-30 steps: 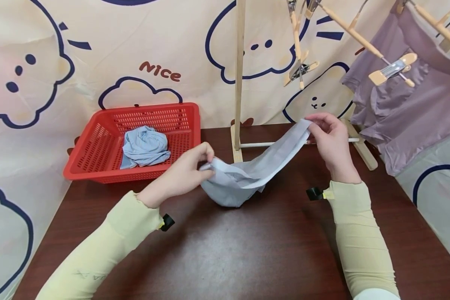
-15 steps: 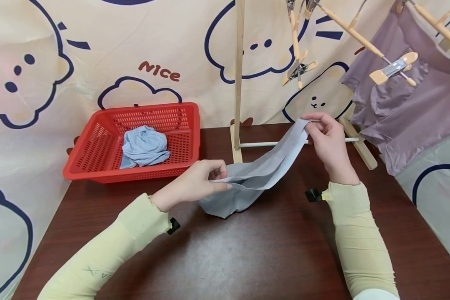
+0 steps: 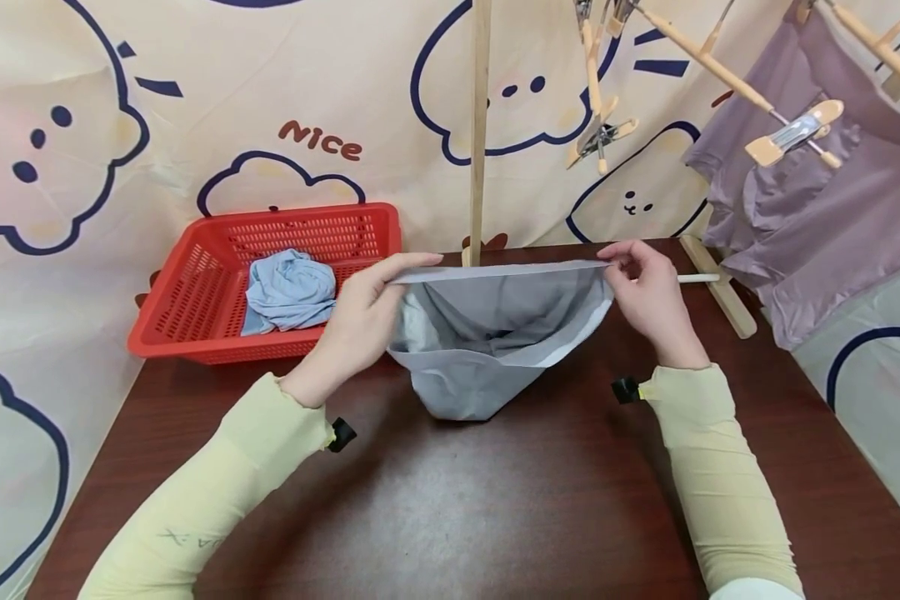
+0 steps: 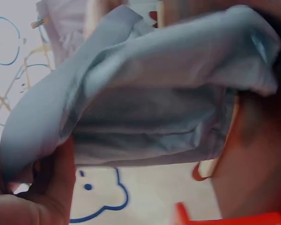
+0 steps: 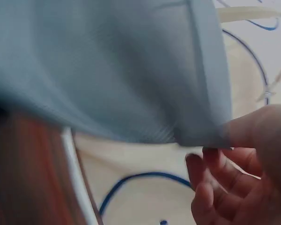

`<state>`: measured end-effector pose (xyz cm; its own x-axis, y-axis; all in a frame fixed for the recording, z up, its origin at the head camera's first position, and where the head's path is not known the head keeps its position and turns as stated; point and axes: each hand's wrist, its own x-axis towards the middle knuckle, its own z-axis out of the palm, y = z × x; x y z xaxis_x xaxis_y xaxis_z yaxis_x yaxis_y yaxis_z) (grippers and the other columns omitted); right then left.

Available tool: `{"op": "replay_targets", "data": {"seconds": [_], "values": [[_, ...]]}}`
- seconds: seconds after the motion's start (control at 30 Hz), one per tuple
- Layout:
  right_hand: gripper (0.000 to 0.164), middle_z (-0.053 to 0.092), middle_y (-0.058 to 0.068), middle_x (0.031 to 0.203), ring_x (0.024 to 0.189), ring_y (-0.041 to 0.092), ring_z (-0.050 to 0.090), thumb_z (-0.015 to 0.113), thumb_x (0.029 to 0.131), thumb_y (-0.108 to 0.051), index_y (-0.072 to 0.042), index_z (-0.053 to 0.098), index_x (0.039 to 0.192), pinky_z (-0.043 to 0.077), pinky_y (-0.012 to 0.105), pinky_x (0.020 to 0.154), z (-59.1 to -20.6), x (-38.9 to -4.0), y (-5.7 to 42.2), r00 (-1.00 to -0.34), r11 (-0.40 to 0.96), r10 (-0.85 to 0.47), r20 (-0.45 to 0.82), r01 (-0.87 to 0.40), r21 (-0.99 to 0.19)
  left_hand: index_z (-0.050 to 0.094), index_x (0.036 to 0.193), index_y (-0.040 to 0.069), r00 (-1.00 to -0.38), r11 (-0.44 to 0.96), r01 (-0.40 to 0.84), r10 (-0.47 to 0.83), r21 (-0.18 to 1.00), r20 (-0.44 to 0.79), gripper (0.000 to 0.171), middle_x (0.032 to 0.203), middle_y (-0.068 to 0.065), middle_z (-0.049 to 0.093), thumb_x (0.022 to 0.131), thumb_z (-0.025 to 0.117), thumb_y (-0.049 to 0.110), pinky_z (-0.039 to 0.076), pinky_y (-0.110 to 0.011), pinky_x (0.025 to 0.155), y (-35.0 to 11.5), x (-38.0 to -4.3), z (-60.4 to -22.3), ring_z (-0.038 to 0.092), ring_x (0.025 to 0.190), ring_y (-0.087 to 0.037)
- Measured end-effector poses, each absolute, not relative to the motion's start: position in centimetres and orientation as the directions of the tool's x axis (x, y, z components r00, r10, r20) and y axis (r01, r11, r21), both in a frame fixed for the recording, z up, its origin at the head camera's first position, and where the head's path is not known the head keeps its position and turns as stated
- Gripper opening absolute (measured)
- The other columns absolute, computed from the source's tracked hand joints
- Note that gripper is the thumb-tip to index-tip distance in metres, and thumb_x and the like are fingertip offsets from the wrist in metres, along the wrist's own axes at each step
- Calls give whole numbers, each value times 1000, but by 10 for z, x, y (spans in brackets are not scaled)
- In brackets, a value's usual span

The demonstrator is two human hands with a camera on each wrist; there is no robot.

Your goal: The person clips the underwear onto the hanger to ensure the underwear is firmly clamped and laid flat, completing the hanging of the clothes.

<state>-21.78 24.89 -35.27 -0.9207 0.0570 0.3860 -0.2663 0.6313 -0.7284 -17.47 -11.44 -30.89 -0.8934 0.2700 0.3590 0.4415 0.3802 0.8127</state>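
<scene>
A light grey garment (image 3: 457, 379) hangs between my hands over the table, its wide opening spread and facing me; the exact kind cannot be told. My left hand (image 3: 363, 312) holds the left end of its band, one finger stretched along the top edge. In the left wrist view, the fingers (image 4: 61, 180) are against the band. At the other end, my right hand (image 3: 648, 287) pinches the band's corner between thumb and finger. The right wrist view shows that grip at the fabric's edge (image 5: 201, 136). The garment's lower part hangs close to the tabletop.
Left of my hands stands a red plastic basket (image 3: 262, 346) with a crumpled light blue cloth (image 3: 291, 287) in it. A wooden rack post (image 3: 478, 125) rises behind the garment. Clip hangers (image 3: 795, 133) and a mauve garment (image 3: 832, 208) hang at the upper right.
My left hand has shifted its hold along the band and moved up and left. The garment's band is now stretched level and its opening spread wide. My right hand has barely moved.
</scene>
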Motion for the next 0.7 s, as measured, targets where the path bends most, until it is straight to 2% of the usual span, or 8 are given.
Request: {"op": "replay_targets", "data": {"seconds": [0.1, 0.17, 0.23, 0.33, 0.5, 0.57, 0.63, 0.7], "values": [[16, 59, 7, 81, 71, 24, 52, 60, 92, -6, -7, 72, 103, 38, 37, 62, -362, -221, 250, -929, 785, 17, 370, -217, -580, 76, 120, 18, -884, 318, 467, 197, 825, 424, 45, 118, 4, 70, 102, 40, -2, 46, -29, 75, -116, -174, -299, 62, 97, -13], [12, 60, 7, 79, 69, 26, 52, 62, 91, -11, -8, 72, 99, 37, 41, 61, -365, -222, 252, -942, 834, 5, 334, -180, -521, 78, 114, 14, -871, 306, 490, 145, 816, 469, 44, 115, 3, 70, 102, 39, -3, 46, -29, 76, -118, -173, -292, 61, 98, -14], [12, 63, 7, 78, 66, 27, 53, 63, 92, -14, -8, 72, 98, 38, 42, 59, -363, -221, 255, -959, 840, 1, 284, -153, -521, 77, 114, 12, -876, 323, 478, 104, 817, 472, 42, 116, 2, 68, 102, 39, -1, 45, -31, 75, -121, -172, -288, 59, 99, -16], [19, 71, 11, 85, 67, 24, 64, 58, 98, -16, -5, 71, 105, 46, 35, 61, -353, -219, 262, -981, 774, -7, 193, -127, -620, 76, 116, 12, -898, 382, 427, 71, 820, 435, 39, 117, 0, 65, 103, 40, 3, 45, -33, 81, -126, -175, -287, 57, 103, -17], [33, 71, 16, 105, 68, 13, 70, 44, 105, -10, -2, 68, 125, 50, 24, 57, -334, -216, 271, -985, 568, 10, 172, -137, -812, 78, 113, 14, -926, 484, 367, 108, 794, 362, 22, 109, -2, 65, 100, 61, 13, 45, -31, 66, -135, -180, -298, 55, 89, -20], [32, 69, 9, 105, 69, 10, 67, 46, 104, -8, -2, 70, 124, 51, 24, 57, -329, -214, 270, -977, 483, 34, 212, -170, -859, 79, 103, 13, -920, 540, 385, 162, 748, 356, 12, 103, -2, 66, 93, 73, 14, 44, -32, 63, -136, -182, -303, 54, 84, -22], [27, 69, 2, 99, 71, 11, 65, 51, 101, -5, -2, 71, 119, 52, 23, 57, -325, -211, 267, -967, 394, 51, 250, -210, -895, 78, 91, 12, -911, 620, 411, 247, 668, 331, 7, 100, -5, 66, 86, 81, 16, 44, -36, 69, -134, -185, -309, 54, 87, -25], [22, 68, -3, 96, 71, 12, 61, 58, 98, -2, -1, 72, 116, 51, 21, 57, -321, -208, 260, -958, 333, 48, 283, -251, -909, 71, 84, 10, -903, 701, 429, 330, 569, 275, 18, 101, -9, 65, 81, 87, 19, 44, -42, 80, -129, -187, -318, 53, 98, -31]]}}
